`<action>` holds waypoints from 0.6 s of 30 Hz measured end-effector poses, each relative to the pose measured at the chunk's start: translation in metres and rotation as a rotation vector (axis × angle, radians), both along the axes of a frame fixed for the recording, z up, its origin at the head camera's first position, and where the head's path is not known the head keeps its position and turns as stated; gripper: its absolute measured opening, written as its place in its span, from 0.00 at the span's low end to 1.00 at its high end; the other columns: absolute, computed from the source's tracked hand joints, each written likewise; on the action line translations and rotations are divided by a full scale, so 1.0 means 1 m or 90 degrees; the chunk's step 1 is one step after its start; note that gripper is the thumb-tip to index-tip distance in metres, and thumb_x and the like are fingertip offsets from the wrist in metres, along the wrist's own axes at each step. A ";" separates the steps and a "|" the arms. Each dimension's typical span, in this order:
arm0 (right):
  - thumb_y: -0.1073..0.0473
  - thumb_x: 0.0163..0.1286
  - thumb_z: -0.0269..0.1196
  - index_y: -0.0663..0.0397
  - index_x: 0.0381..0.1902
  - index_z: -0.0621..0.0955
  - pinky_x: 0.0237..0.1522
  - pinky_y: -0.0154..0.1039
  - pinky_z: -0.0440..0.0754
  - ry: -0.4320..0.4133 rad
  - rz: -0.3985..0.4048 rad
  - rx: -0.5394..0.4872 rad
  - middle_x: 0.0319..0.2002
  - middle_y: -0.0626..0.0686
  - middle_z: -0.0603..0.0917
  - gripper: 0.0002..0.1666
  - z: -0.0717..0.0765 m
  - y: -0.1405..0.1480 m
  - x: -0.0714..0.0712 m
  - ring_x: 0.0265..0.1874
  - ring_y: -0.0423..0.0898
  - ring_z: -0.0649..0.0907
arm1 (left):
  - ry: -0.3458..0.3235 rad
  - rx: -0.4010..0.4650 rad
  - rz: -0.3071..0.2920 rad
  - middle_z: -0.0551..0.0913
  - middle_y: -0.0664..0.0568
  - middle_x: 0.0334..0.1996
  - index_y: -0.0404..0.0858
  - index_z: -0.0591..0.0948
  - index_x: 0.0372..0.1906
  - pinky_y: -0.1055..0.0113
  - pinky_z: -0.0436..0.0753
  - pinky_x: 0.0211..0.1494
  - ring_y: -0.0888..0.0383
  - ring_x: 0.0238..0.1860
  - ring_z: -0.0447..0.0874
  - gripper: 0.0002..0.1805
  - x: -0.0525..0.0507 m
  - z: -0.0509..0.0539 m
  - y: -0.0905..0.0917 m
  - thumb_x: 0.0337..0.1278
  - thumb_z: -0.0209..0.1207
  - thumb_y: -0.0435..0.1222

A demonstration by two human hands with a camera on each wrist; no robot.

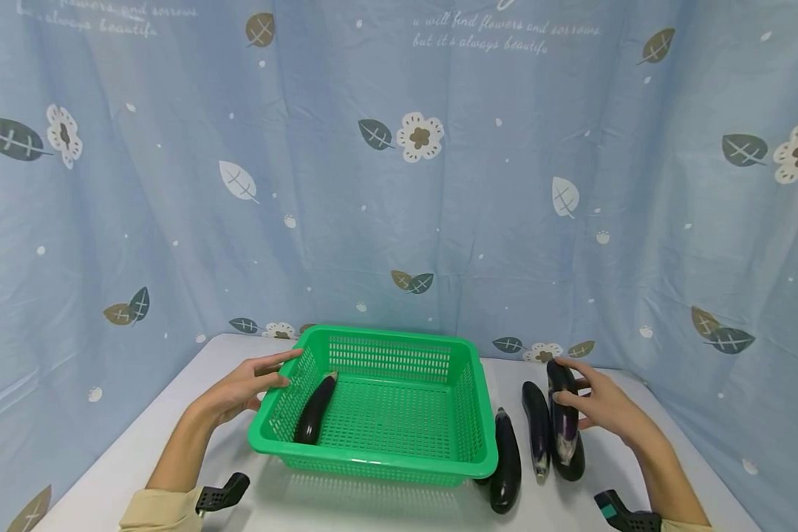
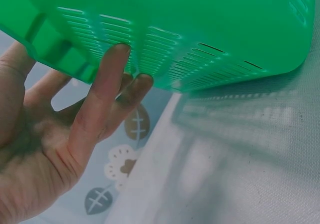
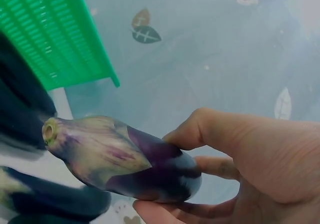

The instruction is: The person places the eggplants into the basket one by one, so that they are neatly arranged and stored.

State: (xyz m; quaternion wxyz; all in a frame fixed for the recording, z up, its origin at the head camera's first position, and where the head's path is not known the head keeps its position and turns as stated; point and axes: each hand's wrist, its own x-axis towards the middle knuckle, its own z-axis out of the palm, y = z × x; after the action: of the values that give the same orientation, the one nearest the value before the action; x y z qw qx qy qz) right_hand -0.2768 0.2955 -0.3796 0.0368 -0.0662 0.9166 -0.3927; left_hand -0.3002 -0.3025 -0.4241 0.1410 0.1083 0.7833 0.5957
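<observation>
Left hand (image 1: 239, 388) at the left side of the basket (image 1: 386, 462): we see fingers clamped on the rim, some over the edge, others against the outer wall. Right hand (image 1: 601, 403) clamped on the held eggplant (image 1: 564, 425), thumb one side, fingers the other. We place it above the lower eggplant (image 1: 574, 467); whether they touch, we cannot tell. Slim eggplant (image 1: 537, 428) just left on the table (image 1: 346, 510), then the near eggplant (image 1: 505, 469) beside the basket. Inside, we note the lone eggplant (image 1: 315, 414) along the left wall.
</observation>
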 end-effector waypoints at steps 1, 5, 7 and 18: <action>0.51 0.69 0.63 0.56 0.77 0.55 0.32 0.44 0.88 0.003 0.007 -0.001 0.60 0.79 0.70 0.46 0.002 -0.002 0.000 0.40 0.52 0.87 | 0.001 -0.001 -0.001 0.45 0.44 0.80 0.52 0.61 0.76 0.43 0.80 0.54 0.31 0.76 0.48 0.35 0.000 0.000 0.000 0.66 0.58 0.40; 0.49 0.69 0.64 0.55 0.77 0.55 0.32 0.44 0.88 0.015 0.027 0.005 0.62 0.80 0.66 0.47 0.010 -0.009 0.000 0.43 0.55 0.86 | 0.003 -0.004 -0.003 0.45 0.45 0.80 0.52 0.61 0.76 0.41 0.79 0.55 0.31 0.76 0.47 0.35 0.000 0.000 0.000 0.66 0.58 0.41; 0.47 0.68 0.64 0.54 0.77 0.55 0.33 0.44 0.88 0.020 0.037 0.007 0.64 0.81 0.64 0.48 0.014 -0.014 -0.001 0.46 0.58 0.85 | 0.003 -0.006 -0.002 0.45 0.45 0.80 0.52 0.61 0.76 0.41 0.79 0.55 0.31 0.76 0.46 0.35 0.000 0.000 -0.001 0.66 0.58 0.41; 0.50 0.69 0.64 0.51 0.77 0.58 0.32 0.41 0.87 0.037 0.093 -0.017 0.65 0.78 0.65 0.44 0.035 -0.043 -0.008 0.49 0.60 0.83 | 0.001 0.001 -0.001 0.46 0.44 0.79 0.52 0.61 0.76 0.43 0.80 0.54 0.32 0.76 0.48 0.36 0.000 -0.001 -0.001 0.66 0.59 0.41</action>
State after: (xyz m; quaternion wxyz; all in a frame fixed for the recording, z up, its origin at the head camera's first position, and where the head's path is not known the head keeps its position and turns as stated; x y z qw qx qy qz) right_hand -0.2847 0.2526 -0.3450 0.0381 -0.1448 0.9047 -0.3989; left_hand -0.3005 -0.3032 -0.4251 0.1407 0.1097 0.7827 0.5963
